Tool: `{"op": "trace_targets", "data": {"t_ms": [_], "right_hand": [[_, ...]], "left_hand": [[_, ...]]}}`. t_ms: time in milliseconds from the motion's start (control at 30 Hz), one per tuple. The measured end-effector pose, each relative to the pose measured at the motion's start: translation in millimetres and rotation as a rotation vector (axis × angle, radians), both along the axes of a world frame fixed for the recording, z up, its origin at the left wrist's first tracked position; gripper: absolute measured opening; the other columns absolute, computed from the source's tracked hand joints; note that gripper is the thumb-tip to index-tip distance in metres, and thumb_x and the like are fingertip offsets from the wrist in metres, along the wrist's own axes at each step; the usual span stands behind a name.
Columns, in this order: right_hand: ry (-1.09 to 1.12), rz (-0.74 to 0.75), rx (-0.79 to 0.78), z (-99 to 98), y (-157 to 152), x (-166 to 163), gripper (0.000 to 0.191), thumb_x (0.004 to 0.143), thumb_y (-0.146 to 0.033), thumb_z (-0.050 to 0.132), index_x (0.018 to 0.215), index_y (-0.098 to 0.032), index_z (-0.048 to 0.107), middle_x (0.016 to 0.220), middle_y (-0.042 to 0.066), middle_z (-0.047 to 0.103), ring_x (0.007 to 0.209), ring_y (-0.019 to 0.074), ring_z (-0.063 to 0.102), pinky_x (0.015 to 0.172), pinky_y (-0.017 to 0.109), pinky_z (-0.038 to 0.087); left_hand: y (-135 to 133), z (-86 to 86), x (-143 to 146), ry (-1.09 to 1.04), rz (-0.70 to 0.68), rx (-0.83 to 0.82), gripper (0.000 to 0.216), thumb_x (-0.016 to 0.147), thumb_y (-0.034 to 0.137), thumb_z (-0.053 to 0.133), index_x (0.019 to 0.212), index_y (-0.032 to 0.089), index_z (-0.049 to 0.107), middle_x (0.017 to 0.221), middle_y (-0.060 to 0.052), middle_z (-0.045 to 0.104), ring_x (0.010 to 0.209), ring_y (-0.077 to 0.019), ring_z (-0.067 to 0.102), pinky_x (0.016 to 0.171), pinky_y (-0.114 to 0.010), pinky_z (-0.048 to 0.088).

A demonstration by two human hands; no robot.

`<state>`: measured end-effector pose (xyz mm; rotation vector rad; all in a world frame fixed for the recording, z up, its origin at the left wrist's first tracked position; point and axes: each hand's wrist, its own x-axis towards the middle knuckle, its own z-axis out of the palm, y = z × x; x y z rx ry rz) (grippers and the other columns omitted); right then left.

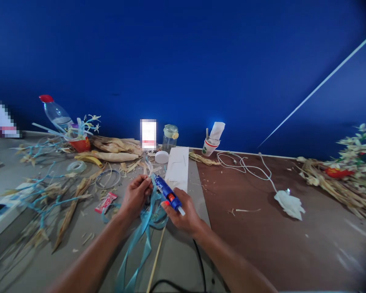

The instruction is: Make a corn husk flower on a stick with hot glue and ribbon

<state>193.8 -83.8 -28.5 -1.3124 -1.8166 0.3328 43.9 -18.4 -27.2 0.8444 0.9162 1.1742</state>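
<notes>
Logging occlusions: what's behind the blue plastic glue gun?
Beyond the glue gun: a flat white rectangular board. The glue gun and right hand hide part of its near end; what lies there can't be seen.

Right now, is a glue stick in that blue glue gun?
In, partway: a whitish glue stick juts from the back of the blue glue gun in the right hand.

Before us is the hot-glue gun [166, 189], ribbon [153, 204] to its left; behind it we have a jar [169, 141], left of a paper cup [211, 147], with a cable [273, 185] further right.
</notes>
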Motion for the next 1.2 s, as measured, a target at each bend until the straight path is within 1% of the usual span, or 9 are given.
{"op": "trace_targets", "data": {"t_ms": [100, 233, 367, 600, 767, 1000, 1200], "right_hand": [[0.074, 0.039, -0.037, 2.3, 0.4, 0.2, 0.019, 0.081, -0.036, 0.05, 0.071, -0.02, 0.043, 0.063, -0.001, 0.047, 0.058, 0.0126, 0.043, 0.054, 0.024, 0.036], [0.097, 0.018, -0.072, 1.7, 1.6, 0.8, 0.022, 0.081, -0.037, 0.05, 0.069, -0.021, 0.042, 0.062, -0.001, 0.047, 0.057, 0.0125, 0.043, 0.053, 0.024, 0.036], [0.046, -0.01, -0.058, -0.3, 0.6, 0.7, 0.024, 0.083, -0.039, 0.047, 0.068, -0.02, 0.044, 0.062, 0.0, 0.048, 0.058, 0.0134, 0.045, 0.056, 0.025, 0.037], [-0.046, -0.025, -0.042, -4.5, -2.3, -1.8, 0.024, 0.083, -0.039, 0.05, 0.071, -0.019, 0.05, 0.065, 0.002, 0.053, 0.062, 0.0154, 0.049, 0.059, 0.026, 0.038], [-0.069, -0.04, 0.01, -5.1, -1.1, -1.2, 0.024, 0.084, -0.039, 0.049, 0.071, -0.018, 0.05, 0.065, 0.002, 0.052, 0.062, 0.0153, 0.049, 0.06, 0.026, 0.038], [-0.125, -0.026, -0.014, -2.8, -3.0, -1.3, 0.024, 0.084, -0.04, 0.048, 0.072, -0.019, 0.05, 0.066, 0.002, 0.053, 0.064, 0.0161, 0.049, 0.061, 0.027, 0.037], [-0.138, -0.012, -0.008, -2.2, -3.4, -2.1, 0.023, 0.082, -0.039, 0.051, 0.07, -0.019, 0.051, 0.064, 0.002, 0.052, 0.062, 0.0153, 0.049, 0.059, 0.025, 0.035]], "left_hand": [[0.4, -1.0, -0.5, 0.002, -0.005, -0.004, 0.028, 0.064, 0.034, 0.071, 0.069, 0.016, 0.051, 0.055, 0.005, 0.049, 0.042, -0.0032, 0.035, 0.04, -0.015, 0.027], [-0.5, 1.3, -0.1, -0.017, -0.015, -0.016, 0.027, 0.065, 0.033, 0.071, 0.069, 0.015, 0.052, 0.054, 0.006, 0.048, 0.043, -0.0027, 0.035, 0.041, -0.015, 0.027], [-0.9, 2.5, 0.2, -0.015, -0.015, -0.017, 0.027, 0.064, 0.034, 0.072, 0.068, 0.016, 0.052, 0.054, 0.005, 0.048, 0.042, -0.0031, 0.035, 0.041, -0.016, 0.027], [-0.1, 0.3, -1.7, -0.044, -0.015, -0.02, 0.027, 0.065, 0.034, 0.071, 0.071, 0.016, 0.052, 0.053, 0.006, 0.047, 0.042, -0.0027, 0.034, 0.041, -0.015, 0.026], [0.1, 1.0, -1.1, -0.088, -0.012, -0.032, 0.026, 0.063, 0.03, 0.073, 0.07, 0.015, 0.053, 0.054, 0.006, 0.049, 0.043, -0.0017, 0.036, 0.042, -0.013, 0.027], [-0.7, 4.0, -1.6, -0.096, -0.009, -0.055, 0.027, 0.062, 0.031, 0.074, 0.071, 0.015, 0.054, 0.051, 0.006, 0.048, 0.041, -0.0018, 0.035, 0.04, -0.013, 0.027], [-0.1, 2.9, -1.5, -0.104, 0.008, -0.048, 0.028, 0.061, 0.032, 0.075, 0.07, 0.015, 0.054, 0.051, 0.007, 0.046, 0.041, -0.0015, 0.034, 0.039, -0.013, 0.027]]}}
